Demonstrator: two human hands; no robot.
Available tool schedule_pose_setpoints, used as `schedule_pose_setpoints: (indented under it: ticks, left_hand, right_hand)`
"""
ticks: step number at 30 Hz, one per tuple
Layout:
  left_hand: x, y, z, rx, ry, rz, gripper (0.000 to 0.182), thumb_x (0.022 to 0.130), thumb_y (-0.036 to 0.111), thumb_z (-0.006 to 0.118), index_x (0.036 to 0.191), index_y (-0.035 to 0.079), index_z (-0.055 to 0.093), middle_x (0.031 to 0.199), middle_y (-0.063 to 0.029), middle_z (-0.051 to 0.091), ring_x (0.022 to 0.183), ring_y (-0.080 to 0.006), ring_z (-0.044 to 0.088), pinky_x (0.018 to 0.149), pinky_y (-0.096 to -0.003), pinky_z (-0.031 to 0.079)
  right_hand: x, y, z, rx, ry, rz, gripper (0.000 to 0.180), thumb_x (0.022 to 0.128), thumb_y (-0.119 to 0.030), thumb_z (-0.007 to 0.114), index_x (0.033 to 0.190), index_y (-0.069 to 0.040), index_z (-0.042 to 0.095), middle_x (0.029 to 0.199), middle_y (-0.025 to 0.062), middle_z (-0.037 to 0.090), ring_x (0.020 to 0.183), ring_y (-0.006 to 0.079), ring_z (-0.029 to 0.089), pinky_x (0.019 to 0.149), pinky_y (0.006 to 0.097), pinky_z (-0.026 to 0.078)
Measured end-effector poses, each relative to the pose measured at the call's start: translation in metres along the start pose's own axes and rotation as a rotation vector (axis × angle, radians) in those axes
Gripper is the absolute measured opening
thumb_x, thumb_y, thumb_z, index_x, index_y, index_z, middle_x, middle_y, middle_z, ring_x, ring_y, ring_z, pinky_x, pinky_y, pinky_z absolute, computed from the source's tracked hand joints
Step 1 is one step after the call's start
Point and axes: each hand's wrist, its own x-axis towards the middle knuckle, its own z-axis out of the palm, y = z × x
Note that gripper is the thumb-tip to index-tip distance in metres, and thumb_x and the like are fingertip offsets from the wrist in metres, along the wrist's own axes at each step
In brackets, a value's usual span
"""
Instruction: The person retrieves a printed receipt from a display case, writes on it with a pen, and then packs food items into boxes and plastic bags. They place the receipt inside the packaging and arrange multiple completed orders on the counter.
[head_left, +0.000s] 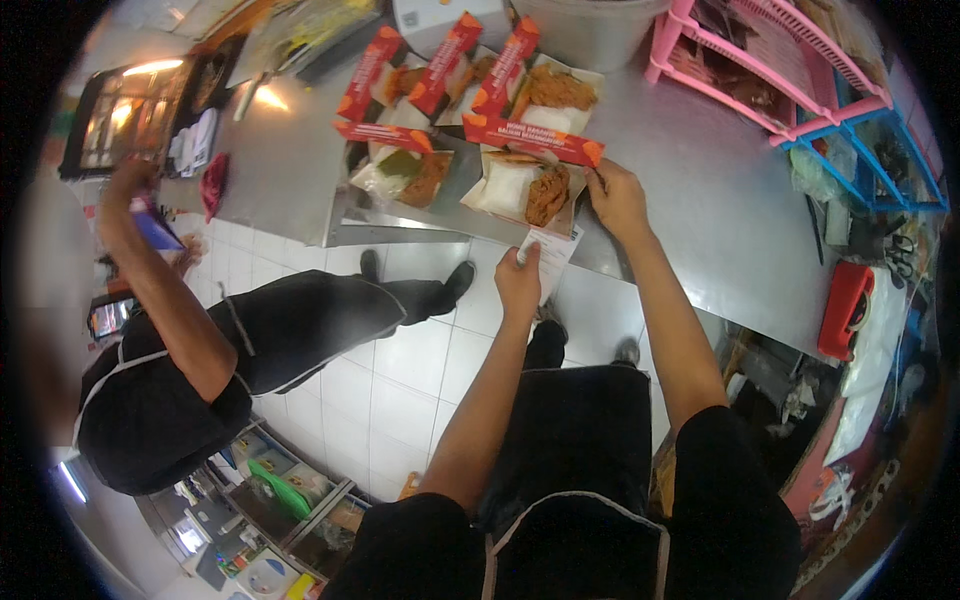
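Observation:
My left hand (519, 281) holds a printed paper slip (553, 255) between thumb and fingers, just off the counter's front edge. With its fingertips, my right hand (616, 196) touches the right corner of an open red-lidded meal box (532, 141). Inside that box lie a white wrapped packet (510, 187) and a piece of fried chicken (549, 193). To its left stands another open box (384, 136) with chicken and a packet with a green piece on it. Behind them, several more open boxes (504, 67) hold fried chicken, their red lids raised.
The boxes stand on a stainless steel counter (697, 225). At the far right are a pink rack (757, 90), a blue rack (885, 169) and a red tape dispenser (845, 311). A co-worker in black (165, 405) stands at left. A large tub (592, 34) sits behind the boxes.

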Motion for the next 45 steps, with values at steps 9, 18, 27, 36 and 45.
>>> schedule_pose_setpoints:
  ticks: [9,18,27,36,45]
  left_hand:
    - [-0.085,0.035,0.107,-0.386,-0.152,-0.04,0.036,0.106,0.027,0.05,0.104,-0.004,0.068,0.08,-0.0097,0.071,0.071,-0.0119,0.061,0.068,-0.0304,0.049]
    - [-0.125,0.062,0.147,-0.184,-0.247,-0.23,0.024,0.107,0.026,0.046,0.106,0.003,0.052,0.07,-0.0111,0.069,0.054,-0.0163,0.063,0.054,-0.0324,0.049]
    - [-0.126,0.069,0.159,0.018,-0.168,-0.176,0.028,0.104,0.025,0.054,0.09,0.001,0.053,0.068,-0.0117,0.068,0.052,-0.0135,0.062,0.046,-0.0281,0.044]
    - [-0.119,0.062,0.158,0.409,-0.11,-0.089,0.033,0.094,0.038,0.067,0.083,0.009,0.056,0.06,-0.0091,0.065,0.054,-0.0286,0.066,0.052,-0.0409,0.049]
    - [-0.099,0.086,0.146,0.707,-0.322,0.476,0.046,0.081,0.042,0.077,0.116,0.015,0.063,0.131,-0.0136,0.059,0.119,-0.0277,0.057,0.098,-0.0446,0.041]
  right_hand:
    - [0.015,0.095,-0.106,-0.203,0.176,0.051,0.029,0.095,-0.025,0.061,0.113,-0.004,0.066,0.108,0.0231,0.068,0.1,0.0426,0.064,0.085,0.0476,0.051]
    - [-0.076,0.244,-0.285,-1.029,0.444,0.124,0.043,0.092,-0.031,0.066,0.127,-0.008,0.06,0.122,0.0186,0.064,0.112,0.0363,0.06,0.098,0.0463,0.047]
    - [-0.054,0.2,-0.308,-0.723,0.214,0.413,0.021,0.1,-0.025,0.055,0.106,-0.007,0.064,0.094,0.0229,0.068,0.09,0.0472,0.064,0.079,0.0508,0.051]
    - [-0.12,0.126,-0.222,0.979,0.419,0.643,0.042,0.101,-0.034,0.057,0.067,-0.017,0.041,0.054,-0.0054,0.034,0.043,0.0073,0.031,0.041,0.0252,0.021]
    - [-0.141,0.114,-0.139,0.835,0.195,0.561,0.064,0.11,-0.047,0.03,0.104,0.007,0.065,0.099,0.0146,0.066,0.088,0.0219,0.065,0.08,0.0324,0.051]
